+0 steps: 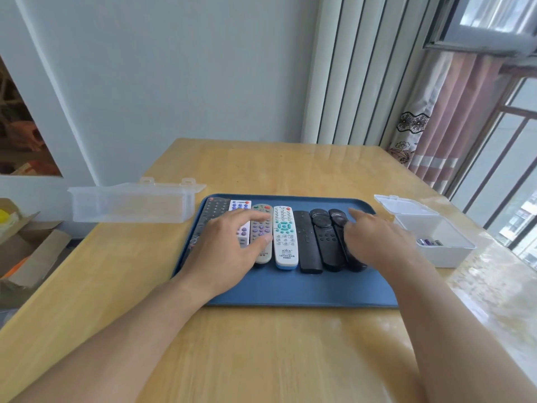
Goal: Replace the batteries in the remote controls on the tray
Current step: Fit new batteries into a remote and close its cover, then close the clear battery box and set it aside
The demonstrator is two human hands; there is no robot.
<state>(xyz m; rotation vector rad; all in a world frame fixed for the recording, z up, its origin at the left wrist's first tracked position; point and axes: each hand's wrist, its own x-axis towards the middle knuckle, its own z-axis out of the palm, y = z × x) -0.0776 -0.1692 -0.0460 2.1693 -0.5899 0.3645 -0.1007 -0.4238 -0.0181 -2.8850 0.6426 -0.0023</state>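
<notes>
Selecting a remote control from the blue rectangular plastic tray (290, 289) on the pale wooden surface (261, 344).

Seven remote controls are lying side by side on the tray. The left hand (229, 245) is resting open-fingered on the grey purple-buttoned remote (261, 237); the right hand (374, 239) is lying relaxed over the black rightmost remote (338, 221). Neither grip is closing. Judged next: lifting one, exposing its battery cover; spare cells are waiting in the white open-lidded box (441, 245).

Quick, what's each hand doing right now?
Left hand: open, fingers resting on the grey remote.
Right hand: open, lying over the rightmost black remote.
</notes>
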